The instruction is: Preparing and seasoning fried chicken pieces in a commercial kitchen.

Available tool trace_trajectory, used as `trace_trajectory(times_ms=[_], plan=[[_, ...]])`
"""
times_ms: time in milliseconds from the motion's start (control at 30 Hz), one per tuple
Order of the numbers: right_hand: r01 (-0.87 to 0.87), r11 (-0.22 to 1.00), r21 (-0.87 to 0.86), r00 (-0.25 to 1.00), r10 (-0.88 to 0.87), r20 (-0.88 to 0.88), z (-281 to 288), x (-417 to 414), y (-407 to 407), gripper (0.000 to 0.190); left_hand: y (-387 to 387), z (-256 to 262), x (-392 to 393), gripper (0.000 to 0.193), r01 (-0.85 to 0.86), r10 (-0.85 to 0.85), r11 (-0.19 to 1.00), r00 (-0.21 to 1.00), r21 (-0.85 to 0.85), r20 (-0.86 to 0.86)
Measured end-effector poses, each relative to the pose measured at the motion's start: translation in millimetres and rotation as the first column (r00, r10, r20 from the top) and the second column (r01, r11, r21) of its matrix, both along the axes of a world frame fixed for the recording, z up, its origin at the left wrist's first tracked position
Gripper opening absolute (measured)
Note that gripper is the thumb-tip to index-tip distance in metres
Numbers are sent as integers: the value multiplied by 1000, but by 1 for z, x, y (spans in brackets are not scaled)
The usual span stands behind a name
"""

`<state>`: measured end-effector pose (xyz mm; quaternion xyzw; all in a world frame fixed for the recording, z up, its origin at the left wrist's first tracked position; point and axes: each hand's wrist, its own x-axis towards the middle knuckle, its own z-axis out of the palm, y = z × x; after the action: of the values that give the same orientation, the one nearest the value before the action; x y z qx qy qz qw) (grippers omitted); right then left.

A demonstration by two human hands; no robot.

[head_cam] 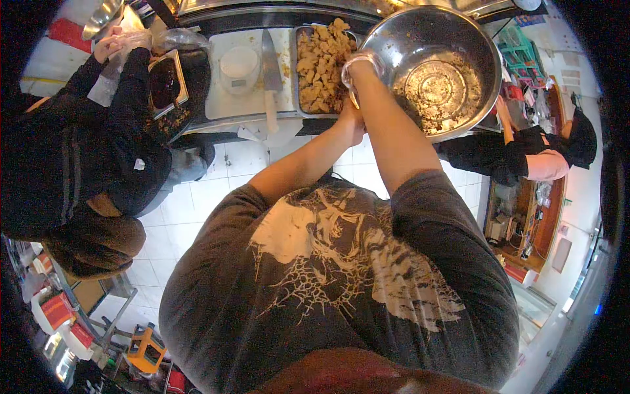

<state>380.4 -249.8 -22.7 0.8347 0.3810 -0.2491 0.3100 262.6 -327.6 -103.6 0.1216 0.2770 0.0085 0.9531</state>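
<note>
My right hand point(364, 67), in a clear plastic glove, is between a metal tray of brown fried food pieces point(320, 69) and a large steel bowl point(438, 74). Just below it my left hand point(351, 120) is at the tray's near right corner, close to the right wrist. What the fingers of either hand hold is hidden. The bowl is tilted towards me, with oily brown crumbs on its bottom. Left of the tray lies a broad knife point(271, 64) with a pale handle over the counter's edge, beside a white kitchen scale point(239, 66) on a white cutting board point(219, 101).
A co-worker in dark clothes point(88, 138) stands at the left, hands on a plastic bag point(135, 39), near a metal pan of dark sauce point(166, 83). Another person point(536, 147) works beyond the bowl at the right. An orange stool point(146, 350) stands at lower left.
</note>
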Motion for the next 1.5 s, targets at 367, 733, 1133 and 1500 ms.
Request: trace_trajectory(times_ms=[367,733,1133,1500], plan=[[87,967,238,957,-147,249,56,4,-19,25,-3,2,9,67,24,-2,949,998,314,-69],[-91,995,51,976,99,-195,1,37,-62,26,-14,-8,27,40,8,56,875,991,485,-119],[223,799,558,974,-201,-102,-23,32,-30,33,-18,-13,30,67,15,28,951,990,309,-135],[-234,730,643,643,-380,665,235,31,-233,59,-18,44,10,37,-41,184,667,977,744,-112]])
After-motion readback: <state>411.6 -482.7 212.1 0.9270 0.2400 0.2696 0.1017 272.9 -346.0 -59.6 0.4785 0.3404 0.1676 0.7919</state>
